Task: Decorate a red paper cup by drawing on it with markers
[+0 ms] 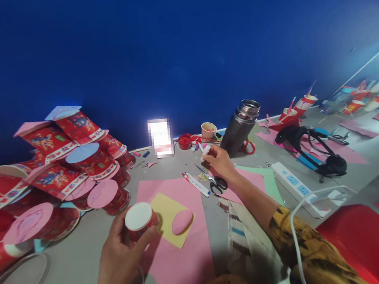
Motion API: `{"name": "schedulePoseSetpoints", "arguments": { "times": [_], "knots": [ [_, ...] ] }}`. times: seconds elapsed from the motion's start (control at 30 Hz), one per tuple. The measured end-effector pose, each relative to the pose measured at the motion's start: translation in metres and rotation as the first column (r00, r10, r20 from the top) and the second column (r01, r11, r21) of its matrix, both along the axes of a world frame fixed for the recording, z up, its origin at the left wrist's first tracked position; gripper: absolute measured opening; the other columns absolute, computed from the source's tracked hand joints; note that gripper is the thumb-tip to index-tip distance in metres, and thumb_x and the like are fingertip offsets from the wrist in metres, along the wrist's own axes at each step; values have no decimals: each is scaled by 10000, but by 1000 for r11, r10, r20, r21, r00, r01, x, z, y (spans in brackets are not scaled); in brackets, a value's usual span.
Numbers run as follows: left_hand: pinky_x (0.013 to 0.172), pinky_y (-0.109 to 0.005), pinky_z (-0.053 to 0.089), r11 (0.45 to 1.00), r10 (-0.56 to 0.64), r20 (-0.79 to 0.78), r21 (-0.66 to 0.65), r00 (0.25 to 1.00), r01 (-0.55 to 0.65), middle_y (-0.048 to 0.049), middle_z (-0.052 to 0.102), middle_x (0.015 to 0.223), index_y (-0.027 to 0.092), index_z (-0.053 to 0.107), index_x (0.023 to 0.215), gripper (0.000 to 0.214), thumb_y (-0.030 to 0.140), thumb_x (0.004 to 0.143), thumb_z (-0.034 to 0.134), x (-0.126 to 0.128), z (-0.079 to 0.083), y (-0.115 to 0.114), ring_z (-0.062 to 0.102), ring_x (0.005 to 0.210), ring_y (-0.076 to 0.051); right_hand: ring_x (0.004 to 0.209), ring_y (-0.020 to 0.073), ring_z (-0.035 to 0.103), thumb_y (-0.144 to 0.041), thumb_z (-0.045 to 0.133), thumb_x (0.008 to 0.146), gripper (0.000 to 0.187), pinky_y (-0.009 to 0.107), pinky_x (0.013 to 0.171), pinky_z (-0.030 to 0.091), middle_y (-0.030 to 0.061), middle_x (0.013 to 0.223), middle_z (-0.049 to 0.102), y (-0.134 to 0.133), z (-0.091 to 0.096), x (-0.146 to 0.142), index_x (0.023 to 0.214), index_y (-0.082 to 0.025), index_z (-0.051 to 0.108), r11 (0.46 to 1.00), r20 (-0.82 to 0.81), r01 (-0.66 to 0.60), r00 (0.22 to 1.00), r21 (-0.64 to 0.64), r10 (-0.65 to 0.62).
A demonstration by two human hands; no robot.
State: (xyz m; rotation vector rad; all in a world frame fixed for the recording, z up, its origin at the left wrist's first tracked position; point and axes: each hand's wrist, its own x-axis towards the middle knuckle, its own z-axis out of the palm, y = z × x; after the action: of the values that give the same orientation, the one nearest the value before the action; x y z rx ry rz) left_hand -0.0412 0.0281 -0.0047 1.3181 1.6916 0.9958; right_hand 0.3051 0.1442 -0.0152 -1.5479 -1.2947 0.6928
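Observation:
My left hand [124, 248] is wrapped round a red printed paper cup [139, 218], whose white round end faces up. Beneath and beside that cup lie a yellow paper square [174, 204] and a pink paper oval [182, 221], both on a large pink sheet [183, 269]. Farther out, my right hand [220, 160] has its fingertips pinched on a small white object [205, 152]; its kind is too small to tell. Just below this hand are black-handled scissors [218, 184], with a white marker [197, 185] to their left.
Many red paper cups [82, 161] with paper discs are stacked at left. A dark steel flask [239, 131] leans in view beyond my right hand, near a small paper cup [208, 130]. To the right are a power strip [296, 188], black headgear [311, 150] and a white cable [294, 239].

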Motion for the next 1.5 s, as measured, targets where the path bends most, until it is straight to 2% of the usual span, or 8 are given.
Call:
{"name": "schedulePoseSetpoints", "arguments": {
  "times": [0.37,0.57,0.67,0.8,1.0,1.2,1.33,1.5],
  "knots": [
    [1005,-500,603,1000,-15,20,8,1000,15,-90,791,1223,301,701,1249,653,545,676,898,8,4,-5,750,1132,-364,993,266,633,-360,739,827,201,389,935,489,56,946,753,1,-18,-6,963,-217,704,997,328,26,945,-77,1],
    [1016,-487,606,999,19,-12,31,1000,-19,-93,787,1233,265,693,1244,662,501,657,888,14,15,-8,742,1148,-359,1190,366,627,-274,808,771,550,509,1070,474,162,1271,741,-26,3,6,1301,-174,698,1000,494,26,869,13,-29],
    [1045,-479,584,999,19,-17,51,1000,-18,-103,773,1265,235,686,1271,679,506,681,883,16,16,-9,729,1179,-351,1135,358,641,-242,712,890,287,508,1055,480,171,1175,737,-53,21,5,1163,-163,754,993,567,-61,823,97,-5],
    [1034,-460,579,994,24,-23,106,999,-22,-96,773,1240,224,699,1238,616,490,712,877,22,16,-10,727,1169,-339,1069,269,665,-214,776,889,170,404,994,526,91,1102,739,-83,31,-25,1059,-215,773,761,461,-648,665,-37,588],
    [1091,-474,559,990,34,7,136,999,-35,-89,760,1296,260,688,1288,614,431,735,892,25,7,-12,718,1220,-328,1013,243,636,-94,760,877,98,380,957,517,82,999,707,-94,16,-67,903,-188,771,617,459,-779,511,-111,727],
    [1128,-503,531,987,-79,18,143,997,75,-130,741,1340,219,659,1317,656,449,741,871,31,0,-8,695,1261,-346,738,156,588,-413,860,864,277,296,703,466,16,806,699,-89,26,-56,774,-194,716,738,-212,-660,748,-142,628],
    [1082,-483,562,975,-192,22,115,981,188,-137,756,1290,189,655,1294,664,447,713,847,38,1,-3,711,1212,-341,568,113,546,-632,950,705,509,252,546,450,-18,686,674,-85,39,-51,784,-195,699,690,-663,-708,589,-147,462],
    [1161,-491,513,954,-207,-12,218,978,205,-154,663,1464,214,652,1365,771,462,672,882,27,7,-8,629,1366,-367,485,78,565,-556,1033,645,520,193,469,487,-25,639,685,-79,49,-73,798,-163,728,580,-836,-800,417,-152,356]
  ]
}}
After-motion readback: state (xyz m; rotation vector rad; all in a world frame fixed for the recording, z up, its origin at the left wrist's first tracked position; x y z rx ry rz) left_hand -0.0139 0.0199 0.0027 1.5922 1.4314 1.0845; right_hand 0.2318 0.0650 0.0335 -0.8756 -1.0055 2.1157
